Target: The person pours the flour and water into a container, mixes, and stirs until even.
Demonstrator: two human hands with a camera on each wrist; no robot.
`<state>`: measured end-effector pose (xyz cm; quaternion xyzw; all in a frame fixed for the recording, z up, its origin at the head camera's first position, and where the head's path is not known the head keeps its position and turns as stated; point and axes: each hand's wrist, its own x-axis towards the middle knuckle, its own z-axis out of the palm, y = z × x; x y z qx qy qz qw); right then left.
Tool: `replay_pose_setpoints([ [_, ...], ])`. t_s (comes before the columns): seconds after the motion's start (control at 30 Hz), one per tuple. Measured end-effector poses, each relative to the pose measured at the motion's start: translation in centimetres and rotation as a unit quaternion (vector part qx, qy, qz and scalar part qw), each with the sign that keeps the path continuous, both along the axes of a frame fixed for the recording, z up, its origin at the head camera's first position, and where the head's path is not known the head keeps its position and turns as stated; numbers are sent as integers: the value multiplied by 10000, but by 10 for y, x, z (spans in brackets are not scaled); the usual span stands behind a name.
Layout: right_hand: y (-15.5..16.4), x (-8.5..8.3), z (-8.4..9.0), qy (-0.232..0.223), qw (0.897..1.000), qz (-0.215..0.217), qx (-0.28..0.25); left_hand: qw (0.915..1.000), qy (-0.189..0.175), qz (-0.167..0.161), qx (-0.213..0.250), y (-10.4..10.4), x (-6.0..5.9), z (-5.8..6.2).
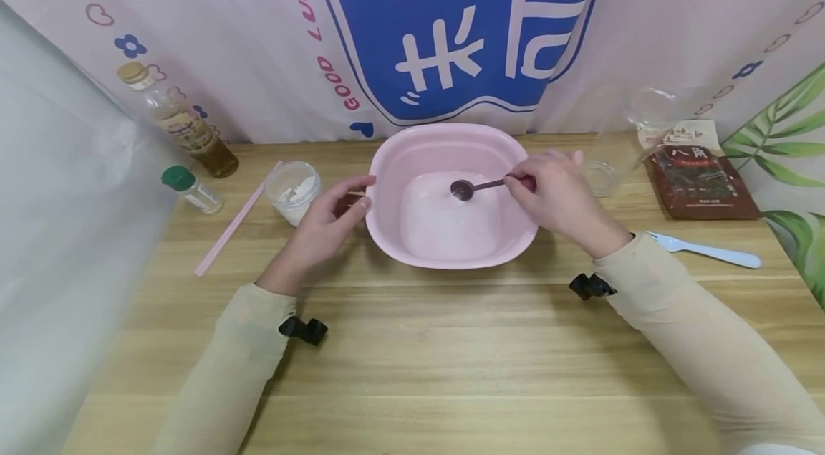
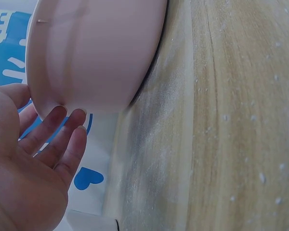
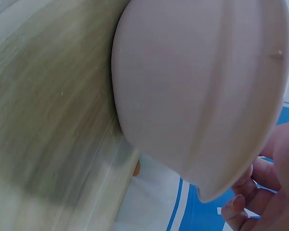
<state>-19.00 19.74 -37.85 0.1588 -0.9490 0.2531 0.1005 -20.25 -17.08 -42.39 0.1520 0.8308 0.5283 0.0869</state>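
A pink plastic basin (image 1: 451,258) stands on the table, with a pale whitish layer covering its bottom. My right hand (image 1: 556,191) pinches the handle of a small dark brown spoon (image 1: 462,190) and holds its bowl over the basin's middle. In the right wrist view, the basin's outer wall (image 3: 173,86) hides the spoon from sight. At the basin's left side, the thumb and relaxed fingertips of my left hand (image 1: 325,222) touch the rim from outside. The left wrist view has those fingers (image 2: 62,137) just under the lip.
Left of the basin are a clear tub of white powder (image 1: 293,191), pink chopsticks (image 1: 238,218), a green-capped shaker (image 1: 192,190) and an oil bottle (image 1: 187,127). To the right lie a clear plastic container (image 1: 621,143), a dark red packet (image 1: 702,183) and a light blue fork (image 1: 709,251).
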Motion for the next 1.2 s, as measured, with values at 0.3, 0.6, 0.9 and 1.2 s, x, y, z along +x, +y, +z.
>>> replay_pose_setpoints([
  [0.3, -15, 4, 0, -268, 9992, 243, -181, 10000, 12, -21, -18, 0, 1, 0],
  [0.6, -26, 3, -3, -238, 9985, 457, -208, 10000, 66, -12, -12, 0, 0, 0],
  [0.9, -4, -3, -3, -125, 9997, 25, -192, 10000, 13, 47, -44, 0, 0, 0],
  [1.2, -4, -2, -2, -269, 9992, -39, -291, 10000, 59, 9, -6, 1, 0, 0],
])
